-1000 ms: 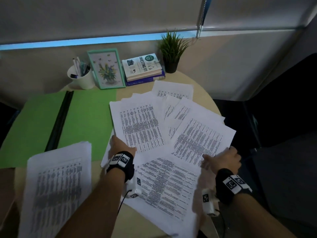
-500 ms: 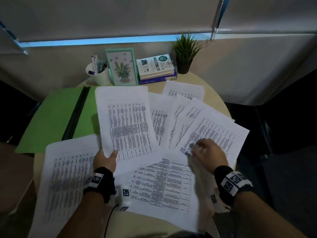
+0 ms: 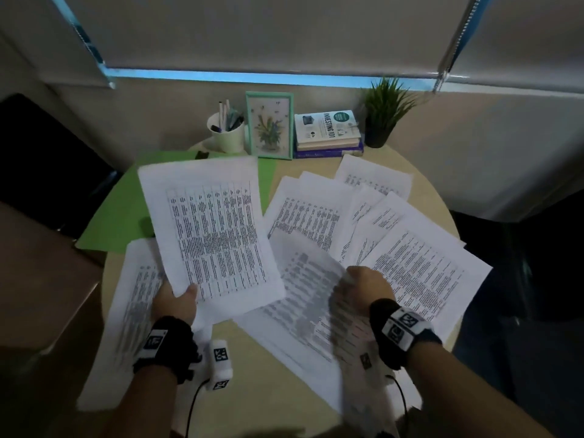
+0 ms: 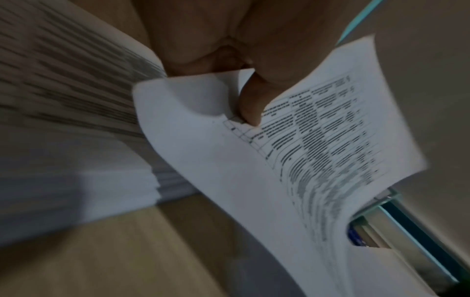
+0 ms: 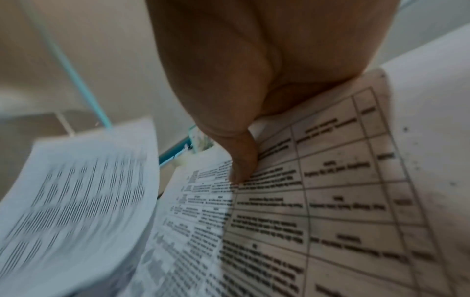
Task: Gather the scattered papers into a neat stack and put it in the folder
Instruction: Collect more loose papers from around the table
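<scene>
The left hand (image 3: 175, 303) is pinching a white printed sheet (image 3: 210, 229) by its lower corner, lifting it over the green folder (image 3: 117, 216) at centre left. The right hand (image 3: 366, 286) is gripping another printed page (image 3: 311, 298) among scattered papers (image 3: 423, 267); a white cup (image 3: 228, 134) is holding pens (image 3: 225, 116) at upper centre.

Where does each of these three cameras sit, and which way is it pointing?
Head: worn on the head, looking down at the table; both forearms show.
Left wrist: looks along the left hand, whose thumb pinches a printed sheet.
Right wrist: looks along the right hand, gripping another sheet.
Shared: the left hand's sheet shows in all three views.
</scene>
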### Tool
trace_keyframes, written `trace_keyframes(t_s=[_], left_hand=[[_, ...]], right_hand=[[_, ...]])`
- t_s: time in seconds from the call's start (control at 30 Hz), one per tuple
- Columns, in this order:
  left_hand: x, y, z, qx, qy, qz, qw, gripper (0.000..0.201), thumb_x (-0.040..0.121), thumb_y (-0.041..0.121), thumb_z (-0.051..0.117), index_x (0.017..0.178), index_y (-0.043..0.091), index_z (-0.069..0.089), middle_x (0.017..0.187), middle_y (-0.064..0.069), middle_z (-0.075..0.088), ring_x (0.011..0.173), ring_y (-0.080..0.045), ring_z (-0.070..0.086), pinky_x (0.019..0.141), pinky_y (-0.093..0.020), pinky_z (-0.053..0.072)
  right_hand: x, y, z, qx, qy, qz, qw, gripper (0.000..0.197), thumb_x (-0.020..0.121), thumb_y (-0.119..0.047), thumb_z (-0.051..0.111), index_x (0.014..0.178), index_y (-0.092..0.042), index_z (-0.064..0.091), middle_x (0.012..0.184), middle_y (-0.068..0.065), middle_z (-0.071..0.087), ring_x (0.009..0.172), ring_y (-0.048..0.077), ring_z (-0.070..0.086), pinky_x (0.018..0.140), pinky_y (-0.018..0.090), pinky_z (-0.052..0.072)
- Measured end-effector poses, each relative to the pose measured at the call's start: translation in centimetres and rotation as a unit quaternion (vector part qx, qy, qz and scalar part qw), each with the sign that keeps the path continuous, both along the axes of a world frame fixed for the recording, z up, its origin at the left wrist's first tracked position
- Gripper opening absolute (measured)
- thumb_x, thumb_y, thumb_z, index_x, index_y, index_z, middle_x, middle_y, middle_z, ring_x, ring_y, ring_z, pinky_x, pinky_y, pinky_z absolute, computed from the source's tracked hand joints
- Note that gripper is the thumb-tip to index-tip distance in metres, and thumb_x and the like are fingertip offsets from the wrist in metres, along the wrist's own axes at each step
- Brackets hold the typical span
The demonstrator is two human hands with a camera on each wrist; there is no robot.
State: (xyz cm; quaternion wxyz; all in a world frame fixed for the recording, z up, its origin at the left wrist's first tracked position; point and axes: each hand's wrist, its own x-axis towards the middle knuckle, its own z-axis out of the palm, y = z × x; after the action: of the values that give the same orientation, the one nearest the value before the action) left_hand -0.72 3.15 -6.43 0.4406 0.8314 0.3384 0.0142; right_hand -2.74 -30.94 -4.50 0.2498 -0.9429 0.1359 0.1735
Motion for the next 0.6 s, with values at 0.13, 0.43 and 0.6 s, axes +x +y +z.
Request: trace_keyframes(t_s=[0.13, 0.43, 0.6], left_hand=[[-1.4, 1.1, -1.2, 0.005, 0.032, -0.009, 0.999, 0.033, 0.088, 0.004, 0.063, 0.12, -0.004, 0.062, 0.116, -0.023, 0.066, 0.105, -0.038, 0.062, 0.088, -0.04, 0.046], [-1.5, -2.4, -2.9, -0.056, 0.116, -0.094, 0.987, 0.024, 0.085, 0.003, 0.064, 0.108, 0.005, 0.064, 0.102, -0.013, 0.067, 0.088, -0.027, 0.062, 0.079, -0.032, 0.05], [-3.0, -4.5, -2.8, -0.103, 0.166, -0.167, 0.966, 0.039, 0.084, -0.002, 0.061, 0.12, 0.011, 0.06, 0.113, -0.006, 0.066, 0.099, -0.025, 0.06, 0.089, -0.031, 0.047]], right_hand=[[1.7, -3.6, 1.9, 0.072, -0.085, -0.106, 0.988, 0.018, 0.09, -0.032, 0.064, 0.08, -0.017, 0.061, 0.069, -0.002, 0.06, 0.073, 0.023, 0.059, 0.064, 0.027, 0.038], [5.6, -6.2, 4.3, 0.266, -0.213, -0.192, 0.92, 0.02, 0.088, -0.025, 0.066, 0.069, -0.02, 0.062, 0.056, -0.003, 0.059, 0.059, 0.021, 0.054, 0.061, 0.031, 0.048], [6.0, -6.0, 3.1, 0.302, -0.158, -0.206, 0.917, 0.021, 0.089, -0.025, 0.066, 0.068, -0.023, 0.06, 0.051, -0.001, 0.058, 0.056, 0.025, 0.057, 0.058, 0.035, 0.05]])
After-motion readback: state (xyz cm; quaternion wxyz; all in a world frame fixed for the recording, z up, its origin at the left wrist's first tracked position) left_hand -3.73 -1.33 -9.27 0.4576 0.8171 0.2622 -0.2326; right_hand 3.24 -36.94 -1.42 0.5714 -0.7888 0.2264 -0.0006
